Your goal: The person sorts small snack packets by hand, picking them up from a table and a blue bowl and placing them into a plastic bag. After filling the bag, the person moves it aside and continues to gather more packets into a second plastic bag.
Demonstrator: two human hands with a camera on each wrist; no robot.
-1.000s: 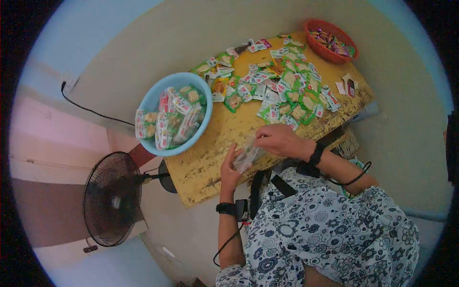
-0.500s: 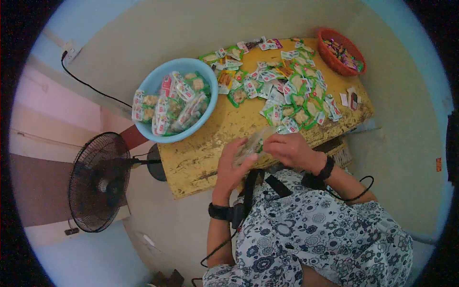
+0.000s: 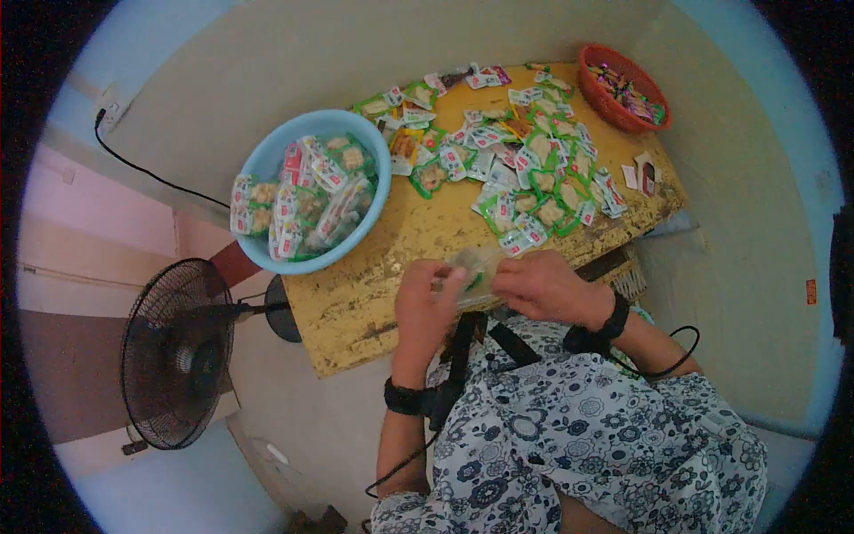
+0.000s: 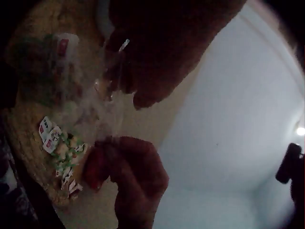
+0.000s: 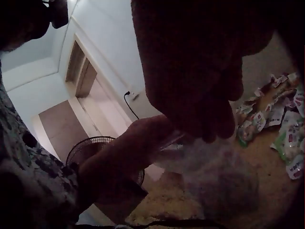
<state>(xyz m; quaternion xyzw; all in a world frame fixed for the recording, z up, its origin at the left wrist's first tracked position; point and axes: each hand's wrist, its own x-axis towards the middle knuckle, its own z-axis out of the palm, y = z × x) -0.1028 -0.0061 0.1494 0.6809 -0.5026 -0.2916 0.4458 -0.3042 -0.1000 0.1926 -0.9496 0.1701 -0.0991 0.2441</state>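
Note:
Between my two hands, over the table's front edge, hangs a clear plastic bag [image 3: 479, 267] with something green showing in it. My left hand [image 3: 423, 307] holds the bag's left side, thumb towards the middle. The right hand [image 3: 553, 287] pinches its other side with curled fingers. From the left wrist, the cloudy plastic stretches between the dark near hand [image 4: 167, 47] and the right hand's fingertips. In the right wrist view the bag [image 5: 221, 179] hangs below the fingers, its contents blurred.
A yellow worn table [image 3: 356, 311] bears several scattered snack packets [image 3: 547, 214]. At its left stands a blue basin [image 3: 384, 191] of filled bags; at the far right, a red basket [image 3: 587, 84] of small wrapped pieces. A black fan [image 3: 178, 356] stands left of the table.
The bag has come up between the hands and opened out wider, with green showing in it. The left hand has turned and closed in round its side; the right has shifted slightly.

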